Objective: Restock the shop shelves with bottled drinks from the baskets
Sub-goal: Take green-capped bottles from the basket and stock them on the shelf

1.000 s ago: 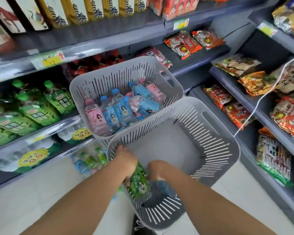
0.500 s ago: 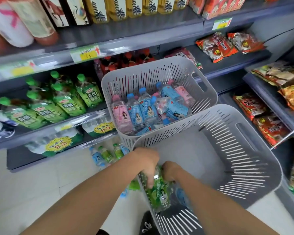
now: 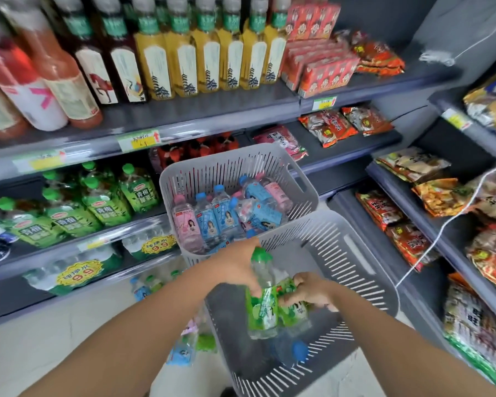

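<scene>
Over the near grey basket [image 3: 364,270], my left hand [image 3: 235,265] grips the upper part of a green-labelled bottle [image 3: 262,308] with a green cap. My right hand [image 3: 309,290] holds a second green-labelled bottle [image 3: 295,310] beside it. Both bottles are lifted above the basket floor, where a blue-capped bottle [image 3: 294,349] lies. The far grey basket [image 3: 235,167] holds several pink and blue labelled bottles [image 3: 221,219]. A row of the same green bottles [image 3: 98,202] stands on the middle shelf at left.
Tall juice and tea bottles [image 3: 184,61] fill the upper shelf. Water packs [image 3: 78,270] sit on the bottom shelf, with a few loose bottles [image 3: 184,348] on the floor. Snack bags [image 3: 430,190] line the right-hand shelves. A white cord [image 3: 441,233] hangs at right.
Both hands have risen out of the near basket, each bringing up a green bottle. The camera has tilted up, showing more of the upper shelf.
</scene>
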